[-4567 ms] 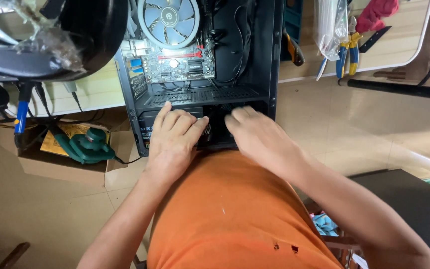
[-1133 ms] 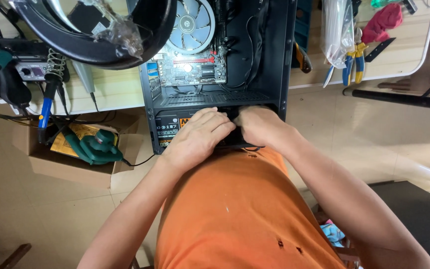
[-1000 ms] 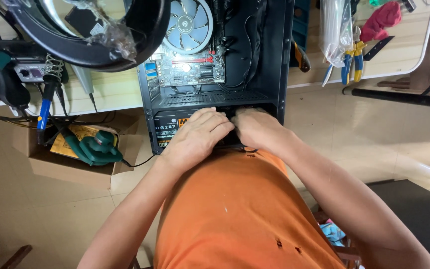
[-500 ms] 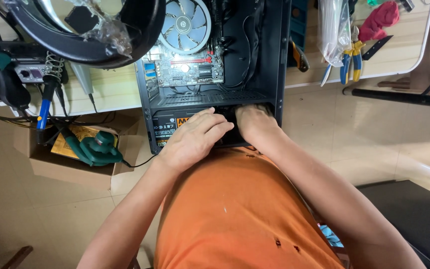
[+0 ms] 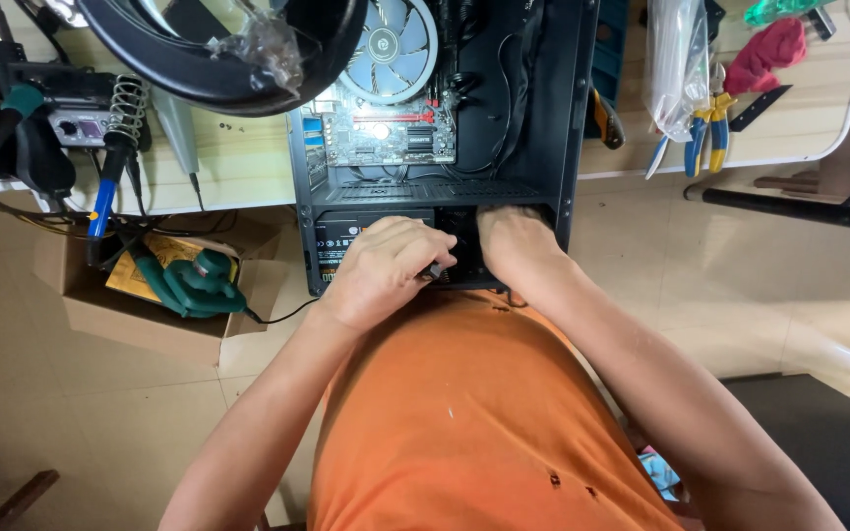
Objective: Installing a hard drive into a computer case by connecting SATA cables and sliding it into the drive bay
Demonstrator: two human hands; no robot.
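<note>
An open black computer case lies on the desk edge in front of me, with the motherboard and a round cooler fan showing. In its lower bay sits a black power supply. My left hand rests curled on top of the power supply, and a small dark piece sticks out from under its fingers. My right hand reaches into the bay just right of it, fingertips hidden in the dark opening. The two hands are almost touching.
A cardboard box holding a green power tool stands on the floor at left. On the desk are a soldering stand, a black ring, a plastic bag, blue-and-yellow pliers and a red cloth.
Since the oldest frame both hands have drawn together over the power supply. Over the last second the left fingers have curled tighter and the right hand has slid deeper into the bay.
</note>
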